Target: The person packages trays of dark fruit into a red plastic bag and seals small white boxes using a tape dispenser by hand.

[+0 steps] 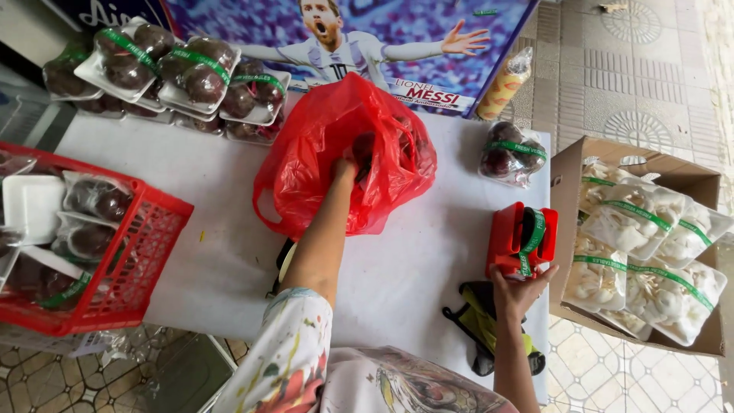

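Head view, one item at a time, from our hands outward: our left hand (344, 170) is sunk into the mouth of a red plastic bag (336, 145) at the middle of the white table (222, 229); its fingers are hidden among the dark round fruit inside, so we cannot tell whether they grip anything. Our right hand (520, 287) rests at the base of a red tape dispenser (521, 239) loaded with green printed tape, fingers curled against its lower edge, holding it lightly. Just below that hand lies a black and yellow tool (489, 325), its kind unclear. Beyond the dispenser stands one wrapped tray of dark fruit (511, 153), banded in green, apart from the rest. At the table's far left a stack of similar banded trays (168, 73) counts as finished stock, by our judgement. A red basket (115, 260) at the near left holds wrapped trays, only one showing a green band, and a bare white tray; these we judge still to be taped. A cardboard box (569, 183) at the right holds banded packs of white mushrooms (642, 252). Fruit left in the bag suggests packing is partway through.
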